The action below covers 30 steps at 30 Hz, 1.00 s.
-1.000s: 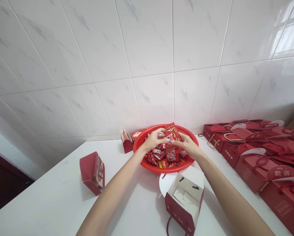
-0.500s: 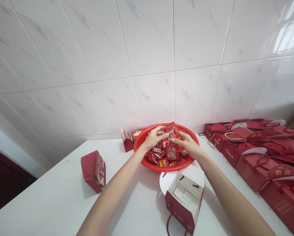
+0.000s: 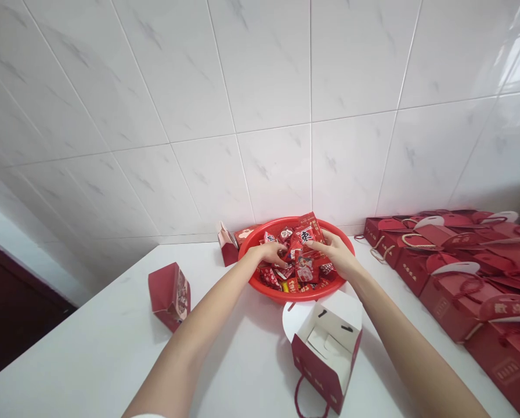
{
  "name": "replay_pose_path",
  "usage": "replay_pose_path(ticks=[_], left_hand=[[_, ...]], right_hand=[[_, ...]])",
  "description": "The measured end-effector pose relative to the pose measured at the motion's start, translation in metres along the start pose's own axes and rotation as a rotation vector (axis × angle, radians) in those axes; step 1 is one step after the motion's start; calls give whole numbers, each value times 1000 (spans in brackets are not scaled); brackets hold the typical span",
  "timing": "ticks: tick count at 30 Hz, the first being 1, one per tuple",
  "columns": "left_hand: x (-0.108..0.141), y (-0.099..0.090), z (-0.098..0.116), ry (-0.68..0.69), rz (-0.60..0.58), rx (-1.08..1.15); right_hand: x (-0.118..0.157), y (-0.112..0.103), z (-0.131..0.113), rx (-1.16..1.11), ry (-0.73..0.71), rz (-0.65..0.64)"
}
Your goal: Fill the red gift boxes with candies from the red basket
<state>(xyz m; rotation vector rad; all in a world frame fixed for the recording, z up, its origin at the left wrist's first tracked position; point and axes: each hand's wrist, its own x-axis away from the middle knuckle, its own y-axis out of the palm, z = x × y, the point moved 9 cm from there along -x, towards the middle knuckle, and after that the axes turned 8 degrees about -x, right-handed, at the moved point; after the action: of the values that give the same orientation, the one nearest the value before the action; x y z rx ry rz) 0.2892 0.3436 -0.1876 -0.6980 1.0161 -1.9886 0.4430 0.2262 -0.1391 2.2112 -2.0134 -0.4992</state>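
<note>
A red plastic basket [image 3: 266, 295] full of small wrapped sweets [image 3: 291, 285] stands against the wall. My left hand [image 3: 274, 253] reaches into its left side, fingers apart among the sweets; nothing is visibly gripped. On the right side my right hand [image 3: 335, 251] pinches red packets [image 3: 307, 233] between thumb and fingers, above the other sweets. Just in front of the basket stands an open red box [image 3: 318, 371] with a white inside, its flaps spread and a dark red cord handle hanging at the front. Nothing shows inside it but its folded white bottom.
A small red box [image 3: 166, 296] stands on the white table [image 3: 107, 348] at the left. Another small box [image 3: 228, 245] is beside the basket, near the tiled wall [image 3: 273, 168]. Several closed red gift boxes [image 3: 454, 296] with cord handles line the right side.
My left hand has moved away from the packets by my right hand, down and left into the sweets. My right hand keeps its packets. The view has shifted slightly.
</note>
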Motion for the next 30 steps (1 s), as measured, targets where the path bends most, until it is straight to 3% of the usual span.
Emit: replay_pose_path(ticks=[9, 20, 25, 30], left_hand=[[4, 16, -2, -69, -143, -212], [7, 26, -4, -83, -192, -379], [14, 17, 13, 9, -127, -335], [22, 1, 28, 103, -26, -138]], right_hand=[[0, 2, -1, 16, -18, -24], [0, 3, 1, 40, -37, -45], [2, 1, 0, 41, -20, -20], [1, 0, 2, 28, -17, -20]])
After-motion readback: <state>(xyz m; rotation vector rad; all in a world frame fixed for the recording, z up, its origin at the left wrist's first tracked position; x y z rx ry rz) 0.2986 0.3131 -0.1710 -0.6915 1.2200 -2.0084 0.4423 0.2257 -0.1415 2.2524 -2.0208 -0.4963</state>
